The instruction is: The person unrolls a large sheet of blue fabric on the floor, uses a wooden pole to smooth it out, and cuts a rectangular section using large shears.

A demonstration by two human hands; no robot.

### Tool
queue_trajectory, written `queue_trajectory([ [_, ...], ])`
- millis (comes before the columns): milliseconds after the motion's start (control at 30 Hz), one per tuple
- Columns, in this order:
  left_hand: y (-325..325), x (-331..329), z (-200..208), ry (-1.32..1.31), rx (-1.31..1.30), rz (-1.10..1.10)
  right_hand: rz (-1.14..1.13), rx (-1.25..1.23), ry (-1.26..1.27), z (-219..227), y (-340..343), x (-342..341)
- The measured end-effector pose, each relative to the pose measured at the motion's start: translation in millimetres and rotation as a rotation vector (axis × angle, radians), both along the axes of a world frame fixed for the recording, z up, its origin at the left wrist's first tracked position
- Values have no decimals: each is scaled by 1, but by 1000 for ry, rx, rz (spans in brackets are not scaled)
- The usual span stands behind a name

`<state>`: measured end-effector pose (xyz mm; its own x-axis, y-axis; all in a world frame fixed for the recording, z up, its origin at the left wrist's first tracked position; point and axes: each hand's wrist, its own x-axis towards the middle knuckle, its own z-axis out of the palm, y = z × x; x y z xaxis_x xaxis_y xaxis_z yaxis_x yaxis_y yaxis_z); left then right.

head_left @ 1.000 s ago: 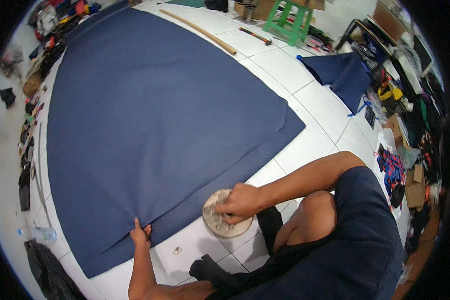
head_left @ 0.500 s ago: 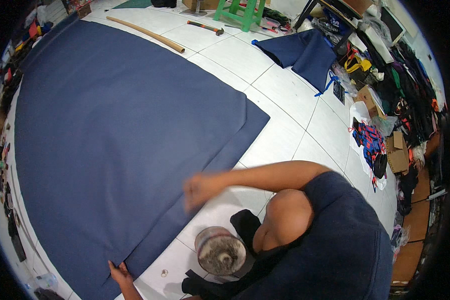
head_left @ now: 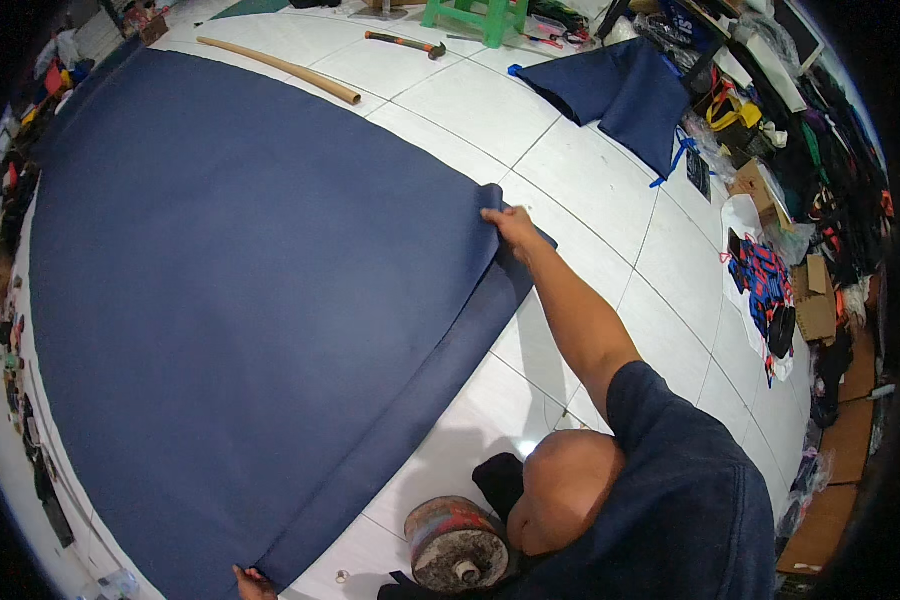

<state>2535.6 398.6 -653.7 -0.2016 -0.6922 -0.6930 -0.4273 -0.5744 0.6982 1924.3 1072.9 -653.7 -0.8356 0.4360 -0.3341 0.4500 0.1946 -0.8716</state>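
Note:
A large navy blue fabric sheet lies spread on the white tiled floor. My right hand reaches far forward and pinches the sheet's right corner, where the cloth is bunched. From there the near edge is turned over in a long folded strip that runs back toward me. My left hand shows only partly at the bottom edge and grips the sheet's near corner. A round, rusty metal weight stands on the floor beside my bent knee, off the fabric.
A long wooden stick lies by the sheet's far edge, with a hammer and a green stool beyond it. Another blue cloth piece lies at the far right. Clutter and boxes line the right side.
My right hand has left the round weight and stretched forward to take hold of the sheet's right corner. The near edge is now folded over. My left hand stays at the near corner.

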Motion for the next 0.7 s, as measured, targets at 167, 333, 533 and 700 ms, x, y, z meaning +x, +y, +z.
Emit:
queue_trajectory([
  [167, 50, -36, 22, -118, -213, 75, -52, 205, 120, 0, 46, -28],
  [333, 55, 6, 3, -139, -288, 130, 228, 522, -70, -3, 85, 5],
  [533, 67, 11, 6, -126, -227, 190, 268, 499, -45, -13, 114, 28],
  [700, 73, 12, 13, -46, -136, 172, 264, 593, -16, -19, 121, 32],
])
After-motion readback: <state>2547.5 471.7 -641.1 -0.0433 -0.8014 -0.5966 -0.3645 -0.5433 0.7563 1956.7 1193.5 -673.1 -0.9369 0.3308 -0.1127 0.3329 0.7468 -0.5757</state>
